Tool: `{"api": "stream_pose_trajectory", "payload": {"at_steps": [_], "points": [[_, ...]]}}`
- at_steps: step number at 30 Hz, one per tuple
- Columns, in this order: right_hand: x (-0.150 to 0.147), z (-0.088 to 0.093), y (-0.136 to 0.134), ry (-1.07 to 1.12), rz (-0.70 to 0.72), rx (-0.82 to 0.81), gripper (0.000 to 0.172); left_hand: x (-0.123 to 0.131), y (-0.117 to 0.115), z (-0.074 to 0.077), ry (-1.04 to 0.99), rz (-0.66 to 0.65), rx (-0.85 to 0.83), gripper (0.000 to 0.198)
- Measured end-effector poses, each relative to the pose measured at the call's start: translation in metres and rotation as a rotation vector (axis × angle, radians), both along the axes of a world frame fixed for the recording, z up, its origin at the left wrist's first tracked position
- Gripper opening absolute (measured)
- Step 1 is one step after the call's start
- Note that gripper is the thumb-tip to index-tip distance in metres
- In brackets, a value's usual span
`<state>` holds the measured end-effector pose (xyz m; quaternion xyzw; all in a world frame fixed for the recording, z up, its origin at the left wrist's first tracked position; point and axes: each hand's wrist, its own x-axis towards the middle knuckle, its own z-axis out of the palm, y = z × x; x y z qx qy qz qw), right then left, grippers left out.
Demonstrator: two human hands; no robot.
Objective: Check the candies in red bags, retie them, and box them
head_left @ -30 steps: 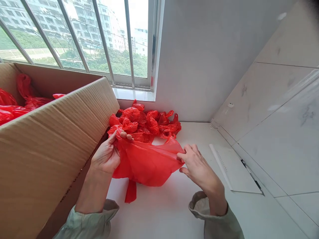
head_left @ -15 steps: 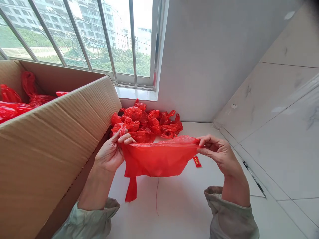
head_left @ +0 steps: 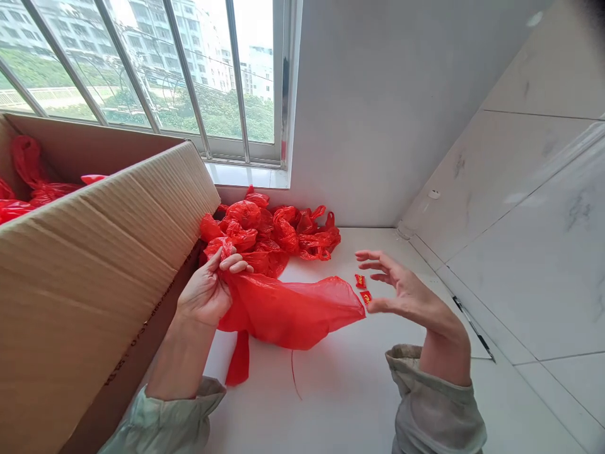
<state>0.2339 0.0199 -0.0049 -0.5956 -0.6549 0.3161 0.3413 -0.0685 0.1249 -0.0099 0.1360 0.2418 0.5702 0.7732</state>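
Note:
My left hand [head_left: 210,287] pinches the gathered top of a thin red plastic bag [head_left: 288,309], which stretches out to the right above the white surface. One strip of the bag dangles below my left wrist. My right hand [head_left: 406,290] is open, its fingers and thumb spread apart, just beyond the bag's loose right end. Two small red packets with yellow print, one packet [head_left: 360,281] behind the other packet [head_left: 365,297], lie between the bag and my right hand. Beneath the bag a thin red strand [head_left: 293,376] shows on the surface.
A large cardboard box [head_left: 118,239] holding red plastic bags stands at the left. A heap of crumpled red bags [head_left: 274,227] lies by the wall under the barred window [head_left: 189,82]. A thin black stick-like object [head_left: 474,329] is at the right, near the marbled tile wall [head_left: 534,239].
My right hand has let go of the bag's right end and opened. That end has dropped a little. A second red packet is now visible. The view has shifted slightly.

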Motion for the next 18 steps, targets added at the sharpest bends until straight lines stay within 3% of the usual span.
{"api": "stream_pose_trajectory", "payload": {"at_steps": [2,4,5,8,10,14,18], "points": [[-0.012,-0.001,-0.004,-0.103,0.088,-0.008,0.109,0.001,0.001,0.000,-0.013,0.016,-0.004,0.046],[-0.027,-0.004,-0.003,-0.201,0.103,-0.035,0.115,0.002,0.001,-0.001,-0.022,0.019,-0.009,0.046],[-0.034,-0.007,0.000,-0.236,0.093,-0.049,0.103,0.002,0.001,-0.001,-0.025,0.020,-0.011,0.046],[-0.042,-0.010,0.011,-0.275,0.068,-0.085,0.039,0.001,0.001,0.000,-0.027,0.033,-0.014,0.046],[-0.037,-0.010,0.016,-0.205,0.004,-0.065,0.017,-0.002,0.002,0.001,-0.029,0.048,-0.015,0.045],[-0.023,-0.012,0.023,0.069,-0.254,0.147,0.016,-0.006,0.002,0.005,-0.036,0.056,-0.024,0.045],[-0.021,-0.020,0.030,0.223,-0.355,0.250,0.025,-0.002,0.000,0.004,-0.028,0.027,-0.038,0.044]]}}
